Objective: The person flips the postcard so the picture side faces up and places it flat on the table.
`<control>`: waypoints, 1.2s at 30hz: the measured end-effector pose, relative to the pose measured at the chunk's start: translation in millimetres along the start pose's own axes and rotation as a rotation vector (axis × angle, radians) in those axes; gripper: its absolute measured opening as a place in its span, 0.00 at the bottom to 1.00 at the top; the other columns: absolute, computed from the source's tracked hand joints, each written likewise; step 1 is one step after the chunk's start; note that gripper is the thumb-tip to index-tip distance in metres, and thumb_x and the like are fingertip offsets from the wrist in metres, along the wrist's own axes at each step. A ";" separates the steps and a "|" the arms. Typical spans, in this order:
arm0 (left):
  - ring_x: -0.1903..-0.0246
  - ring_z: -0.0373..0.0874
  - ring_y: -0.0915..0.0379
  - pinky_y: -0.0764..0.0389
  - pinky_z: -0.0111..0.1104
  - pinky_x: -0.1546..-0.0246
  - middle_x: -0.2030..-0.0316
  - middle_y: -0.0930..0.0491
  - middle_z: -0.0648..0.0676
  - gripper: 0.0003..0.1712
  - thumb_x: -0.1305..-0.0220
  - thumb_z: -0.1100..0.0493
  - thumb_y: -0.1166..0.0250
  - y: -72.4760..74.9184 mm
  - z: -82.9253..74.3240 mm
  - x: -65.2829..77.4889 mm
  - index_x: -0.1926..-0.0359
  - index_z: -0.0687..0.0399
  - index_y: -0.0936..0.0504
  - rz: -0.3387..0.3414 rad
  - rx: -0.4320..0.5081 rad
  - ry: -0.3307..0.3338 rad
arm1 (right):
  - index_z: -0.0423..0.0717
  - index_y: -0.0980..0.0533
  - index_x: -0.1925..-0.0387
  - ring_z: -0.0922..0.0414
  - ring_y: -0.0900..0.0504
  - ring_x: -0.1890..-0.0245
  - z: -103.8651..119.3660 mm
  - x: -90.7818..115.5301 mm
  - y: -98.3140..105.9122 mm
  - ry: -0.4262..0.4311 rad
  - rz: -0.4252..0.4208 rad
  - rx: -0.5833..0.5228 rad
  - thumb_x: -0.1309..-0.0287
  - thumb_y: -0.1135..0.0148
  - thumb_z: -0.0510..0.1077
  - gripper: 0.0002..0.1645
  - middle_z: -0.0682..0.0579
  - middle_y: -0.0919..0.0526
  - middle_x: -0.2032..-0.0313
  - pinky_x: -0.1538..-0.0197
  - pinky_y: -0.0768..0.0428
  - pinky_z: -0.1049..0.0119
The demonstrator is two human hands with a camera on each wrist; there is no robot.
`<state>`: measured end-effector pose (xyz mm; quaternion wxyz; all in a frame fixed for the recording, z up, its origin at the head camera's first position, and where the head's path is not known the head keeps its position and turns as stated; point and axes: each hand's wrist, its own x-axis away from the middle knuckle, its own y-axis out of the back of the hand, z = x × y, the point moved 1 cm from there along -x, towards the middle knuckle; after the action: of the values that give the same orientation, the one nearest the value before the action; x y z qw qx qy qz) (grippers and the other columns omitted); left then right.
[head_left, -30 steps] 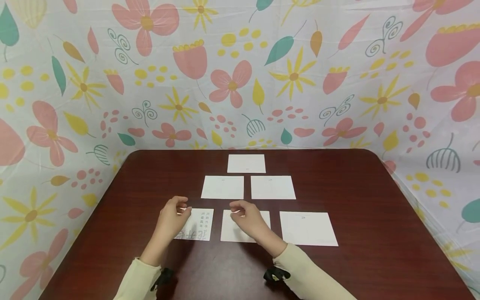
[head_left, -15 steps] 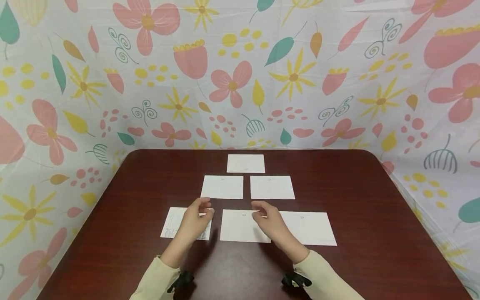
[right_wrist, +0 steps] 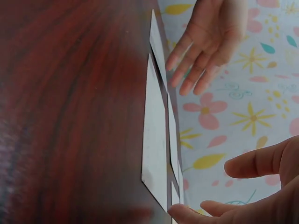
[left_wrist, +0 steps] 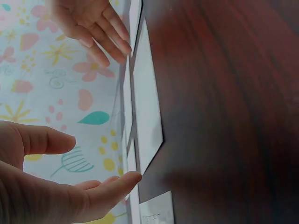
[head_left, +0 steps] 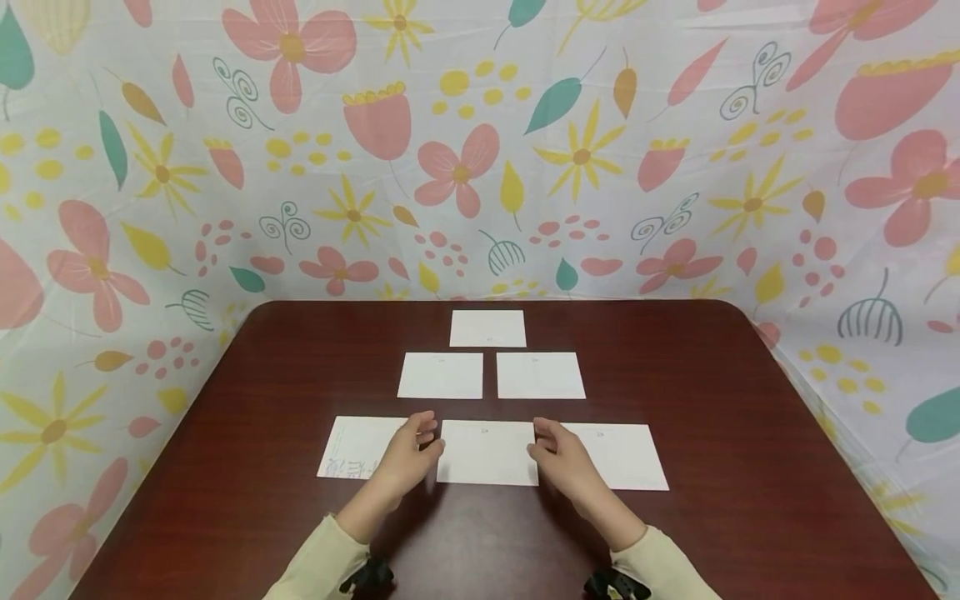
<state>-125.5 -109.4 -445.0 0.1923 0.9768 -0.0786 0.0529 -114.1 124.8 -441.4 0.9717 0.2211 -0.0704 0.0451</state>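
Note:
A blank-looking white card (head_left: 487, 454) with a small mark near its far edge lies flat in the middle of the front row. My left hand (head_left: 405, 462) hovers at its left edge, thumb and fingers parted and holding nothing. At the card's right edge is my right hand (head_left: 570, 462), also bare, its fingers loosely bent. The left forearm side overlaps a card with handwriting (head_left: 352, 446); the right hand overlaps part of another white card (head_left: 626, 457). Both wrist views show the middle card (left_wrist: 147, 102) lying below the spread fingers (right_wrist: 187, 214).
Two white cards, a left one (head_left: 441, 375) and a right one (head_left: 540, 375), form the row behind. A single card (head_left: 487, 328) lies farthest back on the dark red-brown table (head_left: 300, 350). A flower-patterned cloth (head_left: 465, 233) hangs around the table's far side and flanks.
Both hands have moved right: the left from over the handwritten card to the middle card's left edge, the right from over the middle card to its right edge. The cards lie as before.

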 end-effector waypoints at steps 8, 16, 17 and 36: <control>0.39 0.68 0.38 0.32 0.54 0.42 0.40 0.34 0.73 0.31 0.35 0.67 0.44 -4.7 8.3 0.9 0.34 0.76 0.41 0.032 0.021 0.031 | 0.24 0.38 0.37 0.36 0.28 0.42 -2.3 6.7 -2.1 -0.033 0.025 -0.010 0.37 0.46 0.36 0.30 0.28 0.30 0.41 0.45 0.25 0.46; 0.40 0.68 0.37 0.32 0.54 0.42 0.41 0.34 0.74 0.32 0.36 0.67 0.43 -8.9 5.5 1.5 0.35 0.77 0.41 0.034 0.017 0.030 | 0.24 0.37 0.38 0.39 0.24 0.46 -2.6 5.9 -5.2 -0.029 -0.001 -0.026 0.38 0.46 0.35 0.30 0.28 0.28 0.44 0.51 0.21 0.52; 0.40 0.68 0.36 0.32 0.54 0.42 0.41 0.34 0.74 0.32 0.36 0.68 0.43 -9.1 5.2 1.3 0.35 0.77 0.41 0.033 0.018 0.032 | 0.23 0.37 0.38 0.39 0.24 0.47 -2.8 5.6 -5.9 -0.029 -0.001 -0.031 0.38 0.46 0.35 0.30 0.28 0.28 0.44 0.52 0.21 0.52; 0.44 0.63 0.34 0.29 0.51 0.45 0.45 0.32 0.70 0.31 0.40 0.68 0.44 -9.3 11.9 -5.9 0.36 0.76 0.38 -0.008 0.027 0.060 | 0.25 0.36 0.39 0.41 0.25 0.47 -8.4 -6.1 -12.2 -0.070 -0.055 -0.092 0.39 0.47 0.34 0.28 0.32 0.27 0.46 0.49 0.23 0.53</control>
<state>-128.7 -104.6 -460.2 0.1815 0.9776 -0.0682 0.0824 -117.7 117.2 -454.9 0.9786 0.1795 -0.1004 0.0073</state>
